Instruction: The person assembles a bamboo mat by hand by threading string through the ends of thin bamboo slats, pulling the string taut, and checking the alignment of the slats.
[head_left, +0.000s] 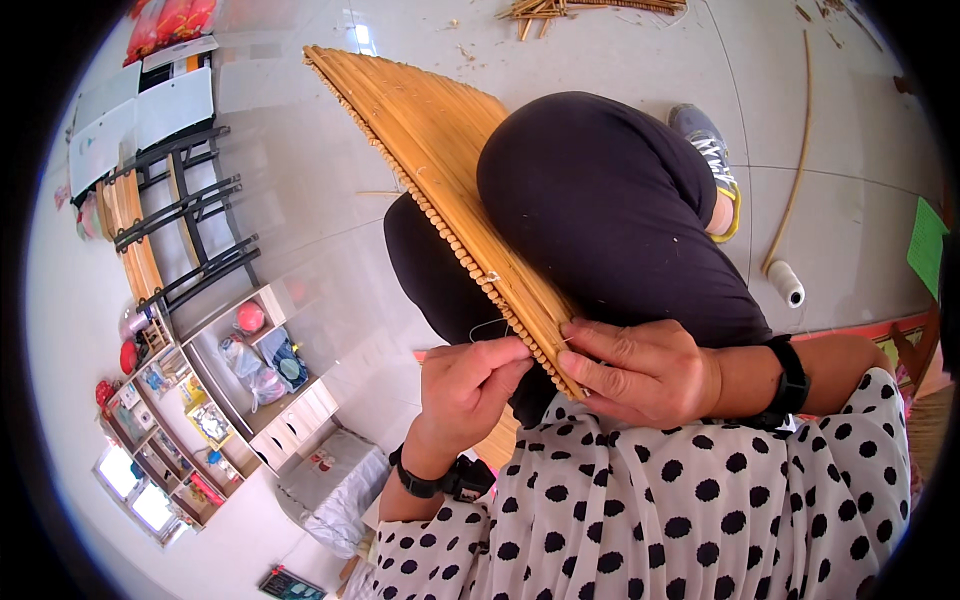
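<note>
Your bamboo mat point(440, 150), made of honey-coloured parallel slats, rests tilted across your knees. Your left hand point(468, 385) pinches a thin thread point(490, 325) at its near edge; your right hand point(640, 370) clamps that edge.

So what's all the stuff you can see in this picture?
Bamboo slat mat: one, tan, across the knees.
Thread: one, pale, at the mat's edge.
Thread spool: one, white, on the floor at right.
Long curved stick: one, tan, on the floor.
Bamboo scraps: a pile, tan, at top.
Shelf unit: one, white, at left.
Black rack: one, upper left.
Left hand: pinching the thread.
Right hand: gripping the mat's edge.
</note>
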